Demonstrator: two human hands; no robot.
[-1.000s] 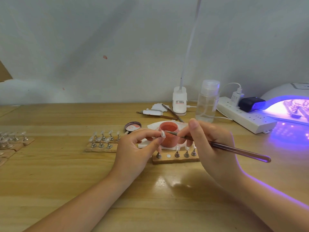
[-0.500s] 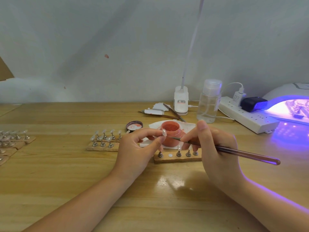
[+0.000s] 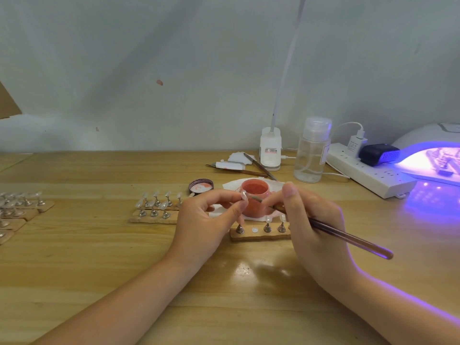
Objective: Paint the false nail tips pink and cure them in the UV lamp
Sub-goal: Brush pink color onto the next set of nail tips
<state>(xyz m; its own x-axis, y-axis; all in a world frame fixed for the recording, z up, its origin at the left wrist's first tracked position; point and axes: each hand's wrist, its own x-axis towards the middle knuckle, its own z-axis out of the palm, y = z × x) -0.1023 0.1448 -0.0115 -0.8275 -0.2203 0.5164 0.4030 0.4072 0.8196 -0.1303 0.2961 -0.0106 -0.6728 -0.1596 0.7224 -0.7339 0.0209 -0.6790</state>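
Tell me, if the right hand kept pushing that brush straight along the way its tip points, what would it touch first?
Most likely the false nail tip pinched in the left hand. The right hand aims the brush leftward at it, its bristles nearly touching. The pink jar sits just behind; depth is uncertain.

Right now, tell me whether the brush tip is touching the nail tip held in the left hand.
Cannot tell. In the head view the brush tip ends right beside the nail tip pinched by the left hand, too small to show contact or gap.

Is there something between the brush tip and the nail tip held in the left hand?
Nothing visible. The brush in the right hand points straight at the nail tip pinched by the left hand, above the pink jar.
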